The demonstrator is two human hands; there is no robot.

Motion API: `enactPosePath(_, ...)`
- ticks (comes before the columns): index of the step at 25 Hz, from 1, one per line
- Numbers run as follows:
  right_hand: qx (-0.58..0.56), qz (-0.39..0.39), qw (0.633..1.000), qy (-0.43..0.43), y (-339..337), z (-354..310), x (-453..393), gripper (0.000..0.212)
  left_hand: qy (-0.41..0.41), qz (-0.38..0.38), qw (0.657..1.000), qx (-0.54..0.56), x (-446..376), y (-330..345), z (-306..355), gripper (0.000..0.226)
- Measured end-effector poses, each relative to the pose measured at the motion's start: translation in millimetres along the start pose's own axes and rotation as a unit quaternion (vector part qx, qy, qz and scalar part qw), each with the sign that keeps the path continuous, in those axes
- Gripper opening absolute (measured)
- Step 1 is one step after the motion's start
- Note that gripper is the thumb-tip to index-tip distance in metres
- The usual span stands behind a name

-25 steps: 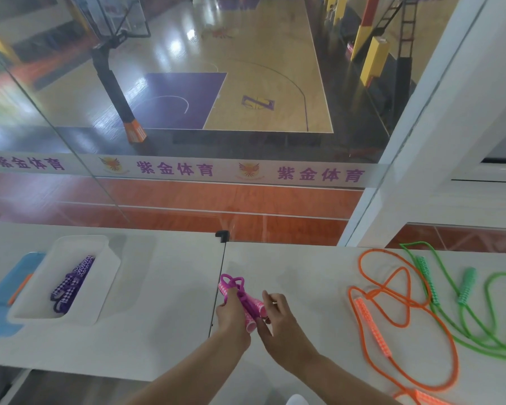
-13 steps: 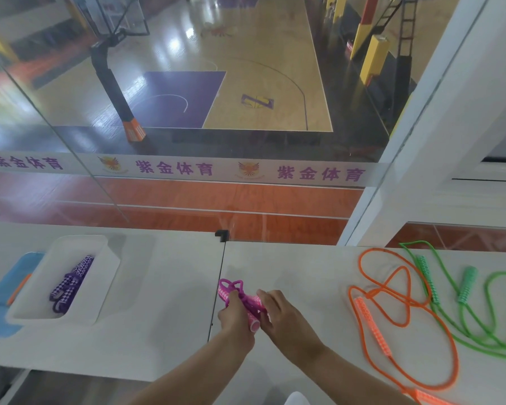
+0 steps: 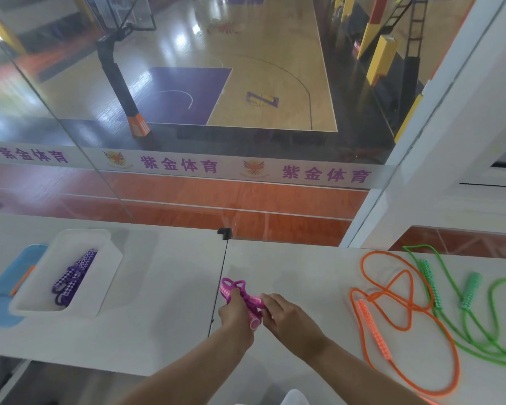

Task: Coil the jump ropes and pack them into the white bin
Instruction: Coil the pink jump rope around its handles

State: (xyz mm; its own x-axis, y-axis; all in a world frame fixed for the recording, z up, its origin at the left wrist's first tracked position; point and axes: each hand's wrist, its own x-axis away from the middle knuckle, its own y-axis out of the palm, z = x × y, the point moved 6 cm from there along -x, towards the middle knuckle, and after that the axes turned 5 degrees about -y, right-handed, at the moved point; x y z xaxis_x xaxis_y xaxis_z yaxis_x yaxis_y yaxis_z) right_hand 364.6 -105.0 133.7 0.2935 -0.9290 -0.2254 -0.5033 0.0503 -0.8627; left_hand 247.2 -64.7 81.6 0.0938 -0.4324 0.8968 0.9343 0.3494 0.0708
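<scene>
The pink jump rope [image 3: 240, 299] is bunched into a small bundle on the white table [image 3: 164, 302], well to the right of the white bin [image 3: 105, 290]. Both hands are on it. The left hand [image 3: 235, 318] has its grip closed around the two pink handles, so the bundle cannot spring apart. The right hand [image 3: 287, 315] pinches the rope where it crosses the handles, probably to pull the last wrap tight or tuck in the end. A few little loops stick out of the bundle on the side away from the person.

The white bin already has a purple jump rope [image 3: 75, 276] lying inside it, wound up neat. That shows how the pink one should look when it goes in. The bin sits partly on a blue mat [image 3: 0, 302], which peeks out on the side away from the pink rope.

Far to the right of the bin, past the hands, an orange jump rope [image 3: 392, 323] lies loose in big loops. A green jump rope [image 3: 450, 299] lies just beyond it, and their loops cross over each other. Those two are not coiled yet, so I think the job is about halfway.
</scene>
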Motion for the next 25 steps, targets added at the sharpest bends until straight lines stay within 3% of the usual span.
enactPosePath(4,-0.164,0.059,0.982,0.076,-12.2,7.6,-3.7,0.026,0.024,-0.011,0.999,-0.027,-3.8,1.6,10.6,0.025)
enactPosePath(12,-0.12,0.018,0.991,0.053,-11.5,11.3,-2.8,0.026,0.025,-0.026,0.997,-0.069,-8.8,3.6,9.0,0.031)
enactPosePath(19,-0.146,0.016,0.985,0.089,-11.8,12.0,-1.3,0.015,0.027,-0.056,0.995,-0.08,-3.6,5.2,11.3,0.044)
enactPosePath(25,-0.309,0.022,0.925,0.22,-13.3,28.2,-5.1,0.027,0.016,-0.17,0.982,-0.077,0.0,10.5,17.8,0.051)
